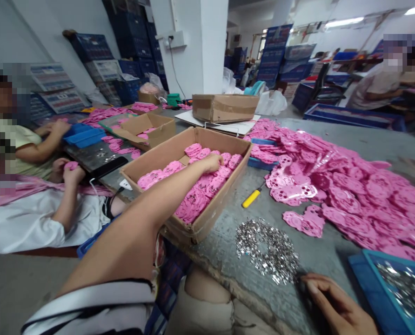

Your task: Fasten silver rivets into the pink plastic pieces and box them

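My left hand [212, 162] reaches far into an open cardboard box [207, 218] and rests on the stacked pink plastic pieces [197, 195] inside, fingers curled over them. My right hand [333, 302] lies at the near edge of the table, fingers bent, next to a heap of small shiny metal parts [265, 249]. What it holds, if anything, is hidden. A big pile of pink pieces [347, 186] spreads over the table to the right.
A yellow-handled tool [252, 197] lies between box and pile. A blue tray [371, 279] with metal parts sits at the right corner. Two other people sit at the left handling pink pieces. More cardboard boxes [224, 108] and blue crates [273, 51] stand behind.
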`<state>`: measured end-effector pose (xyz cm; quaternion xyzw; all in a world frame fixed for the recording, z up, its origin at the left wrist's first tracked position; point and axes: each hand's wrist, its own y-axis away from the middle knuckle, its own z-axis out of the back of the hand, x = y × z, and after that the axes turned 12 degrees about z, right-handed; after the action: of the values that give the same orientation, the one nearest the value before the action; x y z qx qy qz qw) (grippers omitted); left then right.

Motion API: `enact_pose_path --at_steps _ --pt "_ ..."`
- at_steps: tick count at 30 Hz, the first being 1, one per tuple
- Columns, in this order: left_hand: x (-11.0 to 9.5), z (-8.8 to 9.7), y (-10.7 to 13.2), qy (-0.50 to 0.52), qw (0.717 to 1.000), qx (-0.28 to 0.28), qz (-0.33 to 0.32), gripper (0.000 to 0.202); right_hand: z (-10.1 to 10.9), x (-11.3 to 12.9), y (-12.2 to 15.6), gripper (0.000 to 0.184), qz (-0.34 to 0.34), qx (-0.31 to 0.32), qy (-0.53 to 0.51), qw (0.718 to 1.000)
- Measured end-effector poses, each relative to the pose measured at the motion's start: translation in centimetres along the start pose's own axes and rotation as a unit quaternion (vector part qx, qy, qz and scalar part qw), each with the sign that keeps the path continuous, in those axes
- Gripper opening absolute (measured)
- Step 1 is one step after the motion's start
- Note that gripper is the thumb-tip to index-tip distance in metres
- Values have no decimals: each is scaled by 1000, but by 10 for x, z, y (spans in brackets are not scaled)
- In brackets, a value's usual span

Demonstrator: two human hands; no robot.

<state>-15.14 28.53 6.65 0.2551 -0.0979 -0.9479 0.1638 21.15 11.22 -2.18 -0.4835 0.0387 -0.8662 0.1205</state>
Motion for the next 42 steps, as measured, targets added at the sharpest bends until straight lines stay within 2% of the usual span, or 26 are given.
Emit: enact_pose_path --at_steps 4,8,11,13,15,17,20,22,24,26,28,30,32,33,35,37,39,42 --pt "2 -1 6 -16 999 -23 -27 34 -5 5 7 34 23 6 -14 1000" --pt "2 4 7 -34 998 -30 -48 25 -9 8 -13 31 3 30 -9 999" --pt "0 13 13 -37 996 -47 -66 19 -11 12 -51 26 74 19 128 989" --pt "-2 24 20 -28 994 -72 -78 17 -14 17 -79 33 119 22 277 953" --pt "-4 37 31 -10 990 -102 -92 18 -18 22 -101 41 101 62 396 911" --pt "-6 49 47 13 985 -136 -107 21 -21 25 -113 35 94 84 422 898" --pt "-10 55 88 108 963 -194 -152 24 -20 27 -111 30 102 77 412 902" --pt "-13 43 123 203 939 -200 -195 20 -16 28 -102 38 111 66 403 906" --pt "-16 16 156 250 927 -148 -239 19 -13 30 -90 47 133 51 353 925" --pt "-20 -22 180 282 924 -58 -252 22 -13 32 -76 55 162 22 258 952" --pt "-27 -64 194 362 910 47 -194 36 -16 35 -61 60 185 -18 165 969" --pt "-37 -103 201 485 859 127 -100 46 -22 41 -42 60 202 -49 126 970" --pt "-48 -133 206 584 784 205 -46 40 -29 47 -22 57 224 -60 121 965" --pt "-52 -144 209 628 747 216 -18 34 -31 51 -12 54 236 -52 122 963" --pt "-58 -156 216 694 688 209 39 21 -33 55 3 49 252 -7 116 961" --pt "-58 -159 221 720 659 200 88 11 -29 56 8 45 226 41 109 967" --pt "-52 -159 226 708 665 210 116 7 -23 51 4 39 156 66 141 975" --pt "-39 -157 233 675 697 204 132 7 -23 41 -13 31 66 71 217 971"
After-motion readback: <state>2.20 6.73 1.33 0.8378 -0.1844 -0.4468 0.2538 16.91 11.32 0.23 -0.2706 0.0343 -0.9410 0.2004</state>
